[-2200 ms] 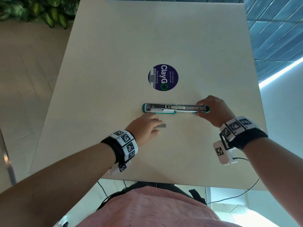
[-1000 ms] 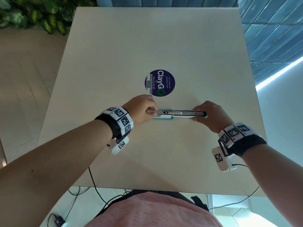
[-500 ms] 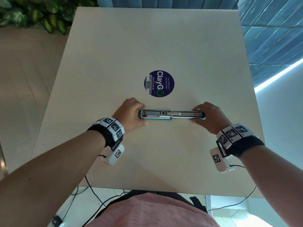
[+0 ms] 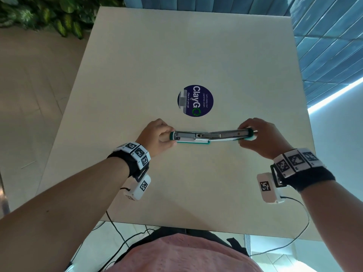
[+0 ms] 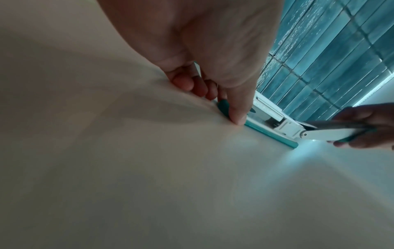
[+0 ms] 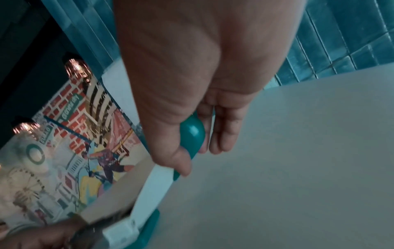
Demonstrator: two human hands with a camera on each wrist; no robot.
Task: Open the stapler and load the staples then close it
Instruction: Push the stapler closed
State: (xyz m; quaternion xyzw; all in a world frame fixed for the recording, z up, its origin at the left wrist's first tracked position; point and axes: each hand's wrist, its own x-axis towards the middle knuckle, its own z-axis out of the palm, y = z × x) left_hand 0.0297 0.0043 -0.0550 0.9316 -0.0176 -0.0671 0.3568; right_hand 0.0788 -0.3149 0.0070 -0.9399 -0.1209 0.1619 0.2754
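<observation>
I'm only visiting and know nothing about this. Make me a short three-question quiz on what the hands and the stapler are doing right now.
1. True or false: the stapler is folded shut.
2. Which hand holds the raised half? A) left hand B) right hand C) neither
3. Fill in: the round sticker lies on the table on the ____ side of the stapler from the person.

Key:
1. False. It lies opened out, its metal channel facing up.
2. B. In the left wrist view that half is lifted off the table; the left hand pins the teal base down.
3. Far.
</observation>
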